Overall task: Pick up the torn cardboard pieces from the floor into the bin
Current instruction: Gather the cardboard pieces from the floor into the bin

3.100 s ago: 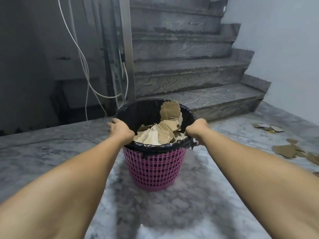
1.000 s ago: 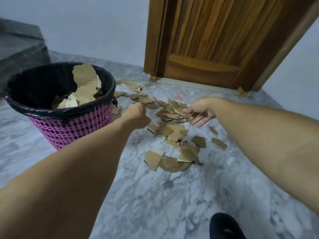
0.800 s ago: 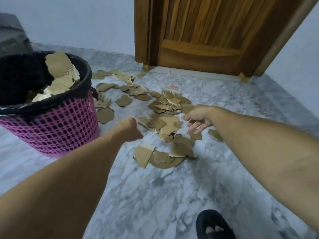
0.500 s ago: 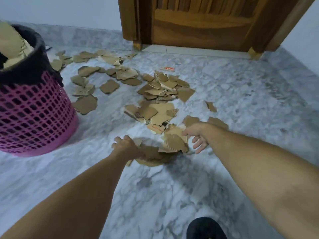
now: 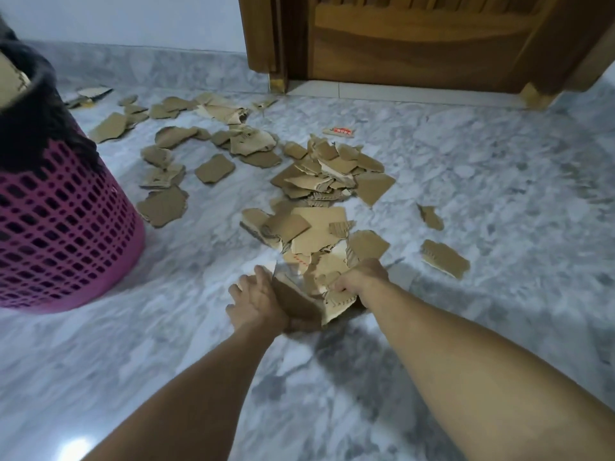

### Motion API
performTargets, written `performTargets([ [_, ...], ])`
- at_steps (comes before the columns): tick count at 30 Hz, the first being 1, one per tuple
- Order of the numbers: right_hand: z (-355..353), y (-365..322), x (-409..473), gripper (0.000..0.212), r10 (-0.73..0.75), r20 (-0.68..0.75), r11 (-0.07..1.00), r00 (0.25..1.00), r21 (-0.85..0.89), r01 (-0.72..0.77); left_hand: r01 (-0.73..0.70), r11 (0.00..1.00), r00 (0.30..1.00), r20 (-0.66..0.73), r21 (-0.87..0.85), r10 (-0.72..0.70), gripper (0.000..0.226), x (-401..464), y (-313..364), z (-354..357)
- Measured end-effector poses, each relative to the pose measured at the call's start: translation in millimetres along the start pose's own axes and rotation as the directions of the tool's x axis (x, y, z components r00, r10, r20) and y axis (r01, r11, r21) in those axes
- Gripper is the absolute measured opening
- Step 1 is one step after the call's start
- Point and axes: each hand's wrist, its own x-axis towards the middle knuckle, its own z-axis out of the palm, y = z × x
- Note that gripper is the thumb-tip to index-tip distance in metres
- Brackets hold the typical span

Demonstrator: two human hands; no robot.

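Half a second ago both hands were only reaching the near edge of the scatter; now they have closed in from either side on a small clump of torn brown corrugated cardboard pieces [image 5: 312, 294] and tipped it up off the grey-veined marble floor [image 5: 499, 168]. The left hand [image 5: 256, 302] presses its palm and fingers flat against the clump's dark left face, while the right hand [image 5: 361, 277] curls its fingers over the top right edge, so the pieces are squeezed between the two. The bundle sits at the nearest tip of the scatter, right in front of the person, and the pink plastic lattice bin with a black liner [image 5: 63, 214] stands to the left and a little farther off, so the coming carry would likely swing leftward, the left hand leading. The rest of the cardboard litter [image 5: 319, 181] fans away toward the far side: flat, ragged-edged scraps, some showing fluted cores and pale torn faces, stacked loosely in the middle and thinning out toward the bin and to the right. A small red-and-white scrap [image 5: 339, 131] lies apart near the wooden door [image 5: 416, 44] at the far wall. Such light, stiff, slippery sheets could slide out of a sideways squeeze.
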Motion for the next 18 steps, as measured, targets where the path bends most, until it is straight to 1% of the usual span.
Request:
performTargets([
  [1, -4, -2, 4, 0.051, -0.003, 0.012, 1.000, 1.000, 0.000, 0.003, -0.021, 0.999, 0.999, -0.026, -0.035, 0.020, 0.085, 5, -2, -1],
  [3, -13, -6, 14, 0.050, -0.069, 0.023, 0.997, 0.997, -0.036, 0.070, -0.034, 0.997, 0.997, -0.073, -0.067, 0.029, 0.065, 14, -5, -3],
  [5, -26, -14, 26, 0.040, -0.160, 0.053, 0.983, 0.986, -0.079, 0.164, -0.026, 0.999, 0.995, -0.102, -0.047, 0.021, 0.058, 22, -4, -6],
  [7, -41, -24, 40, 0.023, -0.234, 0.097, 0.957, 0.967, -0.152, 0.247, -0.013, 1.000, 0.991, -0.130, -0.025, 0.010, 0.051, 32, -4, -10],
  [8, -48, -29, 47, 0.023, -0.259, 0.105, 0.943, 0.960, -0.187, 0.275, -0.009, 1.000, 0.989, -0.145, -0.017, 0.006, 0.047, 38, -5, -12],
  [10, -60, -36, 62, 0.033, -0.309, 0.094, 0.924, 0.946, -0.207, 0.322, -0.033, 0.999, 0.988, -0.150, -0.015, 0.031, 0.036, 55, -8, -12],
  [12, -64, -41, 76, 0.033, -0.349, 0.104, 0.901, 0.931, -0.235, 0.364, -0.024, 1.000, 0.989, -0.143, -0.020, 0.021, 0.028, 68, -10, -12],
  [14, -64, -46, 91, 0.032, -0.394, 0.069, 0.884, 0.916, -0.243, 0.399, 0.008, 1.000, 0.989, -0.150, -0.029, -0.012, 0.036, 71, -7, -19],
  [16, -64, -50, 101, 0.049, -0.406, -0.016, 0.893, 0.914, -0.221, 0.393, 0.033, 0.999, 0.990, -0.136, -0.040, -0.038, 0.049, 67, 2, -30],
  [17, -66, -52, 106, 0.057, -0.404, -0.060, 0.897, 0.913, -0.222, 0.382, 0.068, 0.994, 0.994, -0.084, -0.081, -0.074, 0.058, 65, 7, -35],
  [18, -69, -53, 109, 0.064, -0.392, -0.081, 0.900, 0.916, -0.240, 0.364, 0.104, 0.977, 0.993, -0.034, -0.186, -0.112, 0.071, 65, 12, -41],
])
